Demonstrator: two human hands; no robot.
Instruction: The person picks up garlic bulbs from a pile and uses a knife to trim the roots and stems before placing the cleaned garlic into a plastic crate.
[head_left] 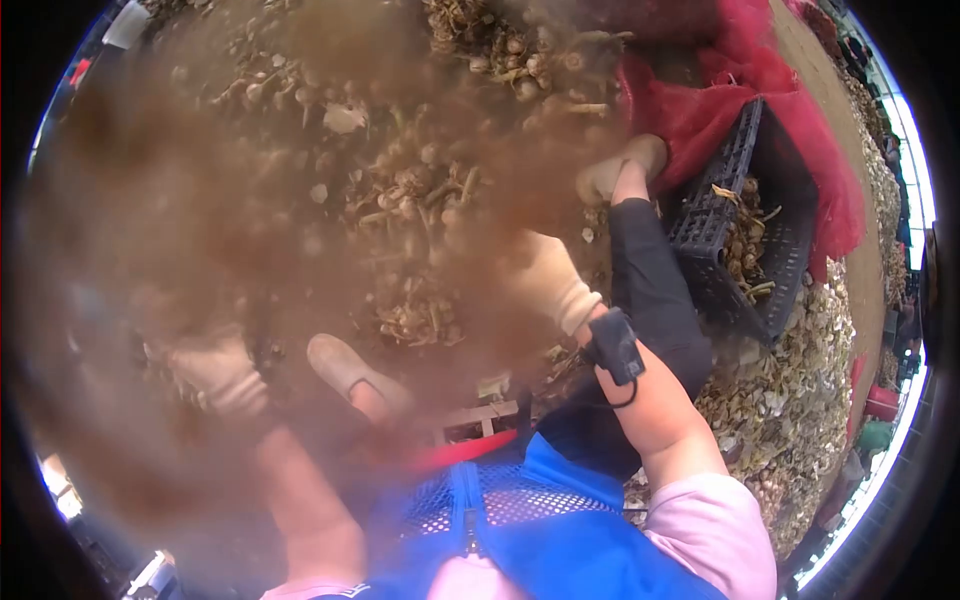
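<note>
We judge the work to be somewhere between early and midway. The heap of pale, dry-stalked garlic bulbs (410, 200) covers the ground ahead of us, from between the 2 hands toward the far edge of the ground, and most of it looks unsorted. The black plastic lattice crate (745, 240), draped with a red mesh sack (720, 110), stands toward the right edge of the ground beside our leg. It holds only a shallow layer of stalks and bulbs, so much filling seems left. A bank of pale papery husks (810, 370) lies just right of the crate. The right hand (540, 275), in a cream knit glove, sits at the near edge of the heap. The left hand (215, 375), gloved alike, is at the lower left. A brown blur veils both, so we cannot tell how far the fingers are curled or whether either holds a bulb.
</note>
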